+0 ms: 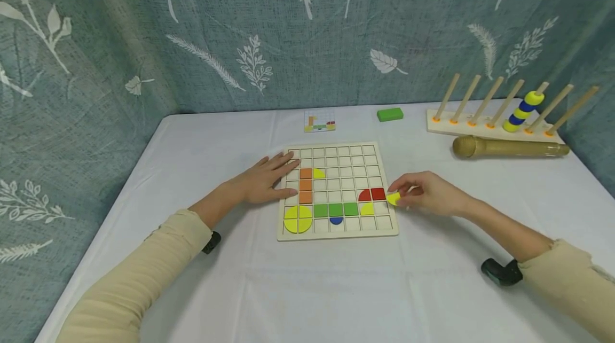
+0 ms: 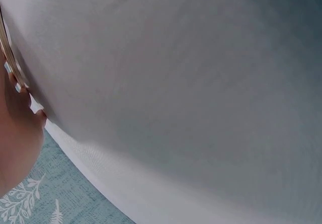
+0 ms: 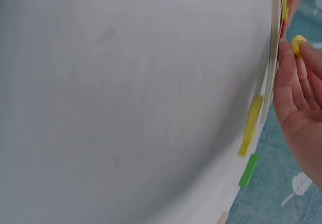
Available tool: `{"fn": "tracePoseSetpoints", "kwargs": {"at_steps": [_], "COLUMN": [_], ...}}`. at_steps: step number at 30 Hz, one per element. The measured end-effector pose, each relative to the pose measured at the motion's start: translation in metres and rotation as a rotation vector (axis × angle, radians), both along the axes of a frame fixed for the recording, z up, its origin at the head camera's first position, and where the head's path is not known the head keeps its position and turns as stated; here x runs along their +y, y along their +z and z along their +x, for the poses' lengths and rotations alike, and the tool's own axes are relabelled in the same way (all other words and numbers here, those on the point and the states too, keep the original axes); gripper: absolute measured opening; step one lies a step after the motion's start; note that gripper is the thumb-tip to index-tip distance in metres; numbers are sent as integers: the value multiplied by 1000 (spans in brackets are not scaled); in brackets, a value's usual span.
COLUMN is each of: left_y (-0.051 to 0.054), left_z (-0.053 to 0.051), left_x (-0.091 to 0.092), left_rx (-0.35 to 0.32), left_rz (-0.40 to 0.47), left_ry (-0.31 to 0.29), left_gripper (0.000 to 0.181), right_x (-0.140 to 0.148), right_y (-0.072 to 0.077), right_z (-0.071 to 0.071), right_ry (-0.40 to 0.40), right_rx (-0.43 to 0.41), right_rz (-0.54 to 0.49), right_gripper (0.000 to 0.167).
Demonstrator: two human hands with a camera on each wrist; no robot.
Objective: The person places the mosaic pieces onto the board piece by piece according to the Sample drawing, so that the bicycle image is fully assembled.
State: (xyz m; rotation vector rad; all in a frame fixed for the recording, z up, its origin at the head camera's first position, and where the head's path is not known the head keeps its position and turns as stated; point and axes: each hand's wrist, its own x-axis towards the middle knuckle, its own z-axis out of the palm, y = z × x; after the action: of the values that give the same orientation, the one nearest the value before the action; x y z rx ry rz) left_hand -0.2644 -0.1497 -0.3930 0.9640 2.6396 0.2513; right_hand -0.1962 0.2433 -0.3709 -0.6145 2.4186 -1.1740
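Note:
A square wooden grid board [image 1: 341, 172] lies flat on the white table. My left hand [image 1: 264, 177] rests on its left edge with fingers spread. Between thumb and fingertips, my right hand [image 1: 427, 193] pinches a yellow quarter-circle tile [image 1: 393, 198] at the board's right edge; the right wrist view also shows this yellow tile [image 3: 298, 44]. Set in the grid are orange squares [image 1: 306, 185], a yellow circle of quarters [image 1: 298, 219], green squares [image 1: 336, 210], a blue half-circle [image 1: 336, 220], a red quarter [image 1: 365, 195], a red square [image 1: 378, 194] and single yellow quarters [image 1: 367, 208].
Behind the board lie a small pattern card [image 1: 319, 120] and a green block [image 1: 390, 114]. At the back right stands a wooden peg rack [image 1: 437, 125] with yellow and blue beads [image 1: 523, 111] on one peg. A brown microphone-shaped object [image 1: 509, 148] lies before it.

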Motion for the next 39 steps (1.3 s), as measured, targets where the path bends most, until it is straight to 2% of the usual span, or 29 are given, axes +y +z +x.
{"fn": "tracePoseSetpoints", "kwargs": {"at_steps": [6, 9, 13, 19, 26, 31, 39], "left_y": [0, 1, 4, 4, 4, 4, 4], "left_z": [-1, -1, 1, 2, 3, 3, 2], "left_x": [0, 0, 1, 0, 0, 0, 1], "left_rx": [5, 2, -7, -7, -6, -11, -10], "left_rz": [-9, -4, -3, 3, 9, 8, -3], "left_ry": [0, -2, 4, 5, -2, 2, 7], "left_gripper": [80, 80, 79, 80, 80, 80, 81], "right_x": [-12, -18, -27, -42, -51, -55, -55], "right_y": [-3, -5, -3, -1, -6, -7, -1], "right_z": [14, 21, 29, 36, 37, 38, 39], "right_ry": [-113, -150, -185, -218, -240, -246, -262], "right_rx": [-177, -226, -248, -259, -168, -140, -154], "right_rz": [-83, -100, -111, -147, -98, -85, -68], "right_gripper": [25, 24, 24, 22, 17, 13, 13]}}
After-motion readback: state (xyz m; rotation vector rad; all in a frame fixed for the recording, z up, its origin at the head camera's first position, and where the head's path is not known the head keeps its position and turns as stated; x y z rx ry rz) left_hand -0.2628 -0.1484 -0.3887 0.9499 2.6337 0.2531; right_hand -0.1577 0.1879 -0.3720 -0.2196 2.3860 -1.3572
